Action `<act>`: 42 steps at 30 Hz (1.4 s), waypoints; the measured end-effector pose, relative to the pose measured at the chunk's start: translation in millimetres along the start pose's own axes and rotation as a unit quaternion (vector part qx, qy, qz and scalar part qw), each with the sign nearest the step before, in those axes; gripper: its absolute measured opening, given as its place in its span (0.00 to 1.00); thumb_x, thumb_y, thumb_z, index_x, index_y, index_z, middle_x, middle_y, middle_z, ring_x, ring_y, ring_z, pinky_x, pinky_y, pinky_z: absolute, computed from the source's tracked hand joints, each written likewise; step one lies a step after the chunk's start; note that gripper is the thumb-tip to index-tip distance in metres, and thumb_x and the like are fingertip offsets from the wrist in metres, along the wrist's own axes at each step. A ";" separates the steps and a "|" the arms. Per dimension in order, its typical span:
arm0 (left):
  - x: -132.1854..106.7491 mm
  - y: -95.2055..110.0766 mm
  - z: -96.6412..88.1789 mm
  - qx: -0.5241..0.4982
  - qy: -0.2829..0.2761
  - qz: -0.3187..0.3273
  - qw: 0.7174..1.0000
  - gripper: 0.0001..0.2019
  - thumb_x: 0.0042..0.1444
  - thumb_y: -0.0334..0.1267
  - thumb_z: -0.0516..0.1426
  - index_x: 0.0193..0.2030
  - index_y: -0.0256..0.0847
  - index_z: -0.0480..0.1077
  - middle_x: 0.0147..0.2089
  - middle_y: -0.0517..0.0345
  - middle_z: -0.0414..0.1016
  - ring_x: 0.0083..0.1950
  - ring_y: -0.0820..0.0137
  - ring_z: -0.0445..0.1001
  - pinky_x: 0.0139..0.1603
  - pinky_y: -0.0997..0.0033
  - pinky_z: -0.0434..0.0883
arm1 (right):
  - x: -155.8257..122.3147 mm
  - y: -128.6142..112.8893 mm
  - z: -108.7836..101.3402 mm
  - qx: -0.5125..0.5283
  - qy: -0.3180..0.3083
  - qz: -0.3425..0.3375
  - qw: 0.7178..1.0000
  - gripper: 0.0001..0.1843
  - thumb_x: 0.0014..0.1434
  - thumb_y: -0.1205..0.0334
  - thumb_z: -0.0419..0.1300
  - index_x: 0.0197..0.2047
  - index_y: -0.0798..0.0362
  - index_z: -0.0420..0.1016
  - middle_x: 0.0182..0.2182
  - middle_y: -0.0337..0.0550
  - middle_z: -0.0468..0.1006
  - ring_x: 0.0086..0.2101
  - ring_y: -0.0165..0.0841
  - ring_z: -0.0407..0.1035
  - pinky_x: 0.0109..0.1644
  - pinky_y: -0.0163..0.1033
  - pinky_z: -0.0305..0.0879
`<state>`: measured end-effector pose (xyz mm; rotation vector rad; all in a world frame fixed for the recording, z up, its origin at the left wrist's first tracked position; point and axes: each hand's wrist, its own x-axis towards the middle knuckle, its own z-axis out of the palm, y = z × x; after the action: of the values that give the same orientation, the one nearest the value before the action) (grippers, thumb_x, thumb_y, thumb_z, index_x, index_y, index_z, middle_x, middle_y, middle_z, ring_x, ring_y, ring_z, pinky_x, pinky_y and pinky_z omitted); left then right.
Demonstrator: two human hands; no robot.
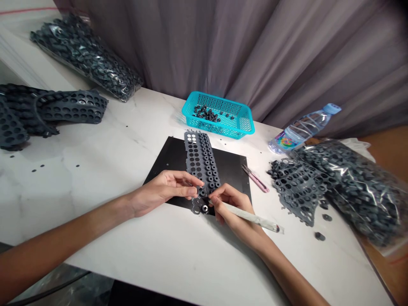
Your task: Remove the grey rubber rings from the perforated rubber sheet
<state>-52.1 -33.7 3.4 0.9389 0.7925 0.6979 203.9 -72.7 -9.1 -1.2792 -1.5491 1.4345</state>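
Observation:
My right hand [234,206] is closed around a pale pen-like tool [251,217] with a clear end. Its tip points at the lower part of a grey rubber strip [204,159]. The strip has bare holes along its left side and rows of small ring-shaped parts on its right. My left hand [174,187] hovers at the strip's left edge, thumb and index finger slightly apart, with nothing visible between them. A shiny round piece [205,208] sits at the strip's near end. Under the strip lies a black mat [231,168].
A turquoise basket [219,129] with small dark parts stands behind the mat. Pink-handled snips [256,178], a tilted water bottle [302,129], a punched rubber sheet [295,187] and a filled bag [363,191] are on the right. Rubber strips [73,106] and another bag [86,55] lie left.

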 end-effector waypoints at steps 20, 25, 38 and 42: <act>1.1 -2.0 -2.0 0.002 0.000 0.014 1.000 0.16 0.56 0.41 0.76 0.51 0.44 0.86 0.56 0.50 0.86 0.58 0.64 0.81 0.67 0.62 0.71 | 0.3 0.8 -0.1 -0.004 -0.004 -0.013 1.000 0.14 0.74 0.50 0.62 0.40 0.51 0.73 0.22 0.34 0.72 0.23 0.29 0.64 0.27 0.33 0.58; 1.2 -1.4 -1.9 0.012 0.004 0.012 1.000 0.16 0.56 0.42 0.76 0.50 0.45 0.86 0.55 0.51 0.86 0.57 0.67 0.81 0.65 0.64 0.72 | -0.5 3.3 -0.9 -0.009 -0.008 -0.015 1.000 0.14 0.75 0.50 0.62 0.40 0.51 0.73 0.23 0.34 0.72 0.23 0.29 0.63 0.28 0.34 0.58; 1.1 -2.1 -3.5 0.033 -0.028 0.028 0.999 0.12 0.62 0.41 0.73 0.51 0.43 0.86 0.53 0.52 0.87 0.55 0.68 0.82 0.65 0.66 0.72 | -0.3 6.8 -1.3 -0.007 -0.008 -0.021 1.000 0.14 0.76 0.51 0.62 0.40 0.51 0.74 0.23 0.34 0.73 0.23 0.28 0.64 0.27 0.33 0.57; 0.3 -2.3 -4.4 0.036 -0.043 0.031 0.998 0.11 0.64 0.40 0.72 0.51 0.43 0.85 0.52 0.53 0.87 0.54 0.70 0.82 0.63 0.70 0.74 | 0.2 9.9 -1.7 -0.005 -0.009 -0.014 1.000 0.15 0.75 0.49 0.62 0.41 0.51 0.74 0.24 0.34 0.74 0.23 0.29 0.66 0.27 0.33 0.59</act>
<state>-55.2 -32.6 -0.3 1.0553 0.7197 0.6812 207.6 -72.8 -18.4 -1.2497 -1.5807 1.4264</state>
